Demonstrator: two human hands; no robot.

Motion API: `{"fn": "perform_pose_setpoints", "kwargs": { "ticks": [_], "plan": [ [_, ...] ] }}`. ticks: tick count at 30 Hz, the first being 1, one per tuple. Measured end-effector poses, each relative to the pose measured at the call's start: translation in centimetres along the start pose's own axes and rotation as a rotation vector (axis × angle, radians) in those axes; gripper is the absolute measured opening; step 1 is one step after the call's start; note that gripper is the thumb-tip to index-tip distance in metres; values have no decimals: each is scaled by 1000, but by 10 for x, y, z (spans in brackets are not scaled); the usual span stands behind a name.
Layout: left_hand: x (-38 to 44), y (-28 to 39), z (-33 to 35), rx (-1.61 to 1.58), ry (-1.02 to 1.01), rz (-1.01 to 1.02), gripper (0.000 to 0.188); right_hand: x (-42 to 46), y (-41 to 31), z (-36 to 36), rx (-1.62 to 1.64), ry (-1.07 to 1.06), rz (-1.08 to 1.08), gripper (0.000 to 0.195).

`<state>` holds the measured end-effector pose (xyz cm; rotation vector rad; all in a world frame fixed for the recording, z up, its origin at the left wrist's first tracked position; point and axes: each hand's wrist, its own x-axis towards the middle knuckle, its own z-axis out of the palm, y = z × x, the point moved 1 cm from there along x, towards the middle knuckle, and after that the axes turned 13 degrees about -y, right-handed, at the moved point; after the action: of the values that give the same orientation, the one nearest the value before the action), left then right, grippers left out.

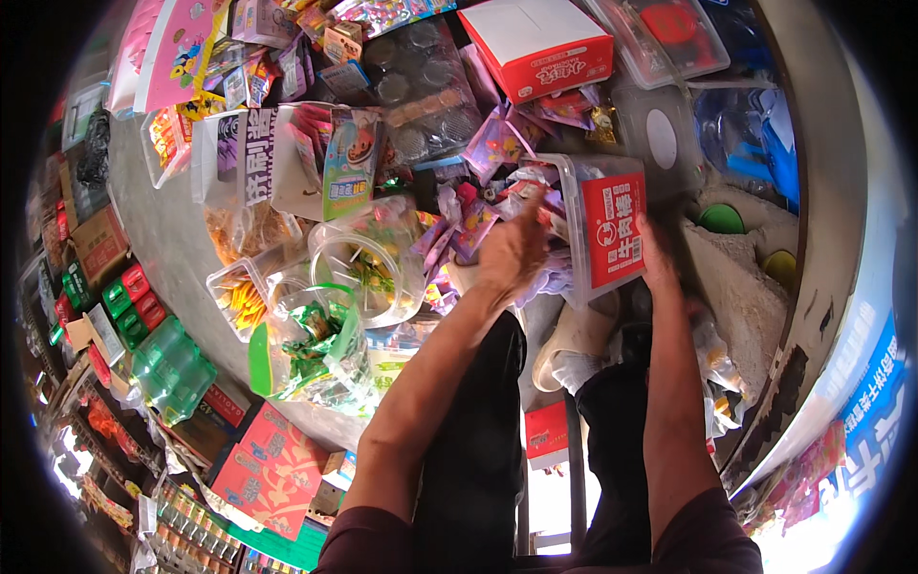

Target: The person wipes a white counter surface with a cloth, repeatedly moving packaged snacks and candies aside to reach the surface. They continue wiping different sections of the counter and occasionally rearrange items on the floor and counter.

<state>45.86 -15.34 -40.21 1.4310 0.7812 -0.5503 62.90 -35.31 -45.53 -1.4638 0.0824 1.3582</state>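
My right hand [655,251] grips the base end of a clear plastic tub [584,287] with a red label [614,228]. The tub lies tipped on its side, its mouth facing left. Small wrapped snack packets [532,188] in pink, red and white lie at that mouth. Blurred, my left hand [513,247] is over these packets just left of the rim; whether its fingers hold one is hidden. Purple packets [477,224] lie in a loose heap beyond and beside the left hand, and more purple wrappers [549,276] show beneath it.
A round clear jar [358,269], a green-rimmed bag of green packets [315,344] and a tub of yellow packets [247,305] stand left. Further out are a red-and-white box [541,54] and a clear lid [660,136]. A sack [739,273] lies right; drink packs [172,366] stand far left.
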Motion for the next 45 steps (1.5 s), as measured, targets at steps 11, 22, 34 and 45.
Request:
{"fn": "perform_pose_setpoints", "kwargs": {
  "ticks": [11,22,34,45],
  "plan": [
    [-20,-81,43,1096,307,75,130,5,0,-2,-31,-27,-30,60],
    [26,-49,-6,634,372,96,105,7,2,-4,-2,2,-54,58],
    [37,-4,29,299,163,449,70,4,31,9,246,-66,65,65],
    [1,4,67,618,192,197,92,52,64,-29,-229,-3,-127,44]
  ]
}}
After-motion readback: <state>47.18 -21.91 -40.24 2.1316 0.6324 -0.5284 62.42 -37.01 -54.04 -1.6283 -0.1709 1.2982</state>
